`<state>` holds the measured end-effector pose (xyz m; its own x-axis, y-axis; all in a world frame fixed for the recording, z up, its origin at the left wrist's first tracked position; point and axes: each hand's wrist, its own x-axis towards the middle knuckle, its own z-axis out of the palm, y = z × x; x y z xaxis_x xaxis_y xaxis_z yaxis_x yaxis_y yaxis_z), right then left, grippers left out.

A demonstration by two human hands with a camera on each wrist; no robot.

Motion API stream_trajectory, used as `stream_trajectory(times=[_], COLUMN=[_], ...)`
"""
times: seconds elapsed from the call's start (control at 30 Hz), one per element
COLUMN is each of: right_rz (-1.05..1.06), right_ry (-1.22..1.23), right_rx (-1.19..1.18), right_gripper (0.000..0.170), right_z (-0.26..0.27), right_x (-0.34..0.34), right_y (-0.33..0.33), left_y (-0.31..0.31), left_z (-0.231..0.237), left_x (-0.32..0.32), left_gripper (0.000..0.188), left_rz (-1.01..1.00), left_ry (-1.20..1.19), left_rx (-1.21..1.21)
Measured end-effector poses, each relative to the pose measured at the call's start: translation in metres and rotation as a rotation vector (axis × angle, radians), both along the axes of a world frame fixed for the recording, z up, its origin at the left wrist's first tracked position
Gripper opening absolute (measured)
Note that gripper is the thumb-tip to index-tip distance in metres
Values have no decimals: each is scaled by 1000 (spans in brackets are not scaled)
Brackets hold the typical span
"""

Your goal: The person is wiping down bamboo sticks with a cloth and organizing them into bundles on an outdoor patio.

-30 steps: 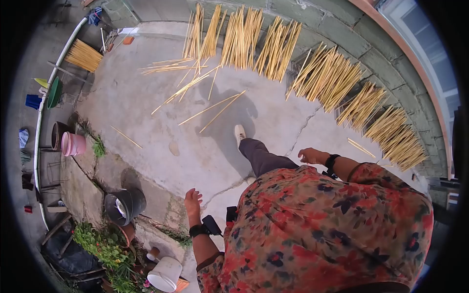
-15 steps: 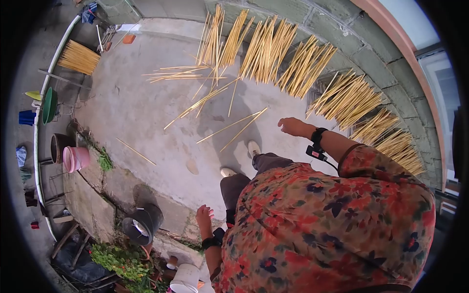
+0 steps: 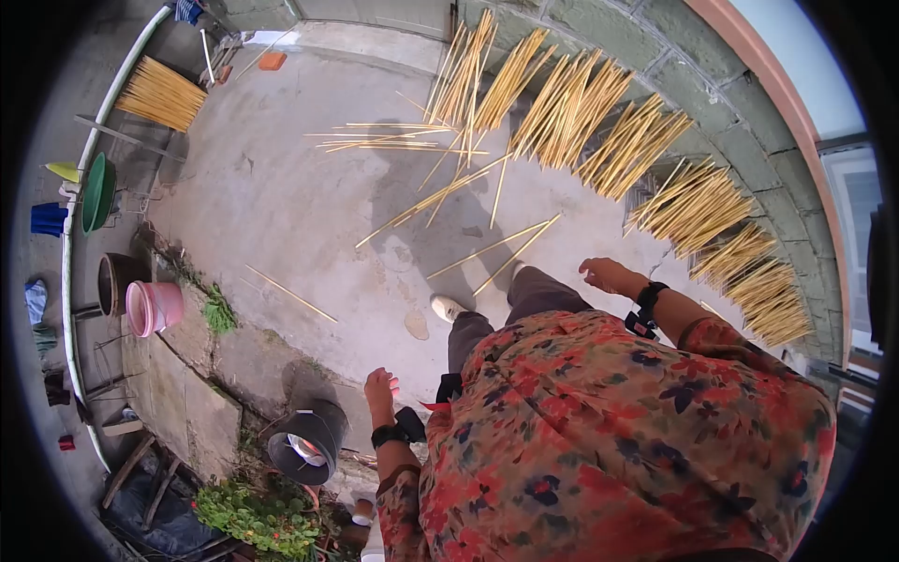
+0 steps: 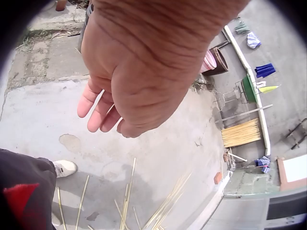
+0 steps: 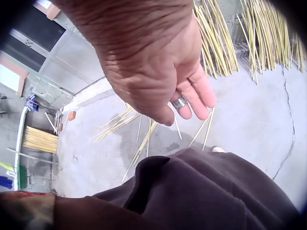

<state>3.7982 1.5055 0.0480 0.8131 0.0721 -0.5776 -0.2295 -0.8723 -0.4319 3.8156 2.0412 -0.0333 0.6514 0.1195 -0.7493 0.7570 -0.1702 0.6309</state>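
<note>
My left hand (image 3: pixel 380 391) hangs beside the body over the concrete, holding nothing; in the left wrist view the fingers of the left hand (image 4: pixel 129 76) are loosely bent. The right hand (image 3: pixel 611 276), also holding nothing, is raised in front of the body, and a ring shows on a finger of the right hand (image 5: pixel 163 76). Loose sticks (image 3: pixel 426 200) lie crossed on the ground ahead. Two sticks (image 3: pixel 517 254) meet at an angle near the shoes. Bundles of sticks (image 3: pixel 571 108) stand along the block wall, out of reach of both hands.
A single stick (image 3: pixel 292 294) lies at the left of the concrete. Pink bucket (image 3: pixel 154 307), black bucket (image 3: pixel 307 445) and green plants (image 3: pixel 257 515) line the left side. Another stick pile (image 3: pixel 161 94) is at the back left, near an orange brick (image 3: pixel 272 61). The block wall (image 3: pixel 693 84) curves along the right.
The person has stepped forward, and the feet have changed places. The right hand swung forward and then back right; the left hand moved slightly. The sticks on the ground appear nearer and farther right.
</note>
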Motion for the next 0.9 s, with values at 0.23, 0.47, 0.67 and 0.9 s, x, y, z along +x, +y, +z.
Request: stream_trajectory(times=[0.23, 0.47, 0.67, 0.9], right_rz=[-163, -6, 68, 235], right_ry=[143, 150, 69, 248], right_rx=[80, 74, 52, -125], right_gripper=[25, 27, 28, 36], right_z=[15, -14, -25, -38], right_x=[1, 31, 135, 213], right_y=[20, 2, 13, 37], left_y=[-7, 6, 37, 70], left_z=[-9, 15, 5, -68], left_x=[42, 34, 45, 74], left_gripper=[32, 31, 23, 15], left_rz=[-113, -19, 24, -2], left_ry=[26, 122, 234, 52], left_rx=[19, 54, 69, 117])
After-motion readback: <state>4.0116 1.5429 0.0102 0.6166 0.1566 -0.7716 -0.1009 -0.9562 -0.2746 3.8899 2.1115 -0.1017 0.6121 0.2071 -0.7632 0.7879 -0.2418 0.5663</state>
